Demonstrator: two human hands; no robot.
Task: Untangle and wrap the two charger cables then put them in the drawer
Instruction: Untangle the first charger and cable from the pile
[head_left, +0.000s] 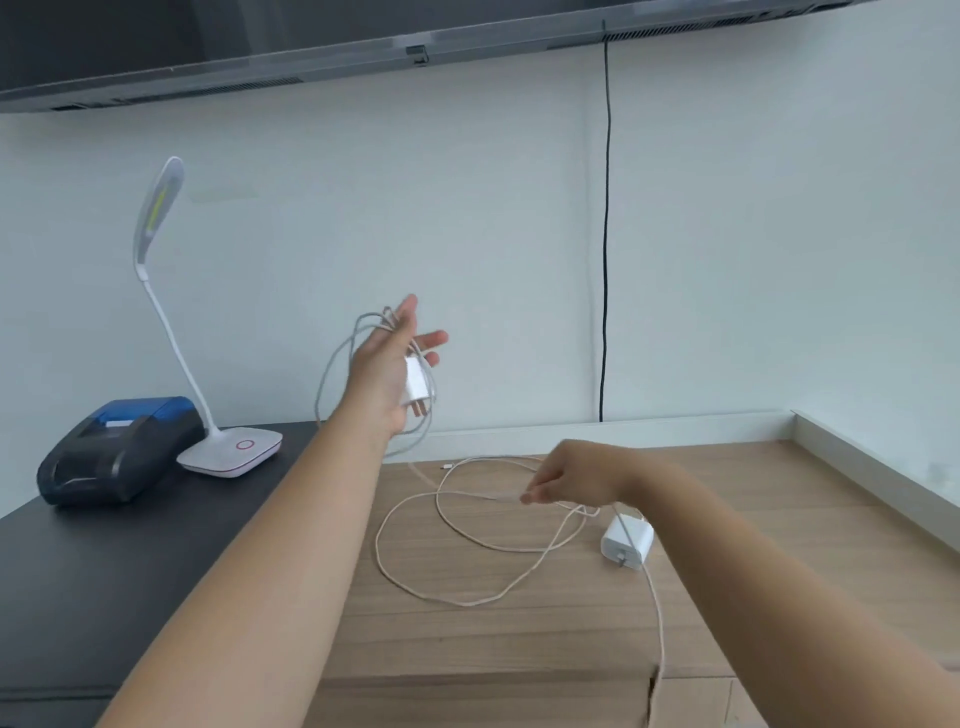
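My left hand (390, 371) is raised above the back of the table. It holds a white charger plug (415, 388) against the palm, with its grey cable (337, 364) looped around the fingers. A second white charger block (626, 543) lies on the wooden tabletop (779, 545) to the right. Its pale cable (457, 525) sprawls in loose loops across the wood, and one end runs off the front edge. My right hand (574, 475) hovers low over these loops, fingers pinched on a strand of cable. No drawer is in view.
A white desk lamp (231, 447) and a blue-and-black small printer (119, 449) stand on the dark surface (104, 571) at the left. A black wire (605, 234) hangs down the wall. A raised white ledge (872, 467) borders the table's back and right sides.
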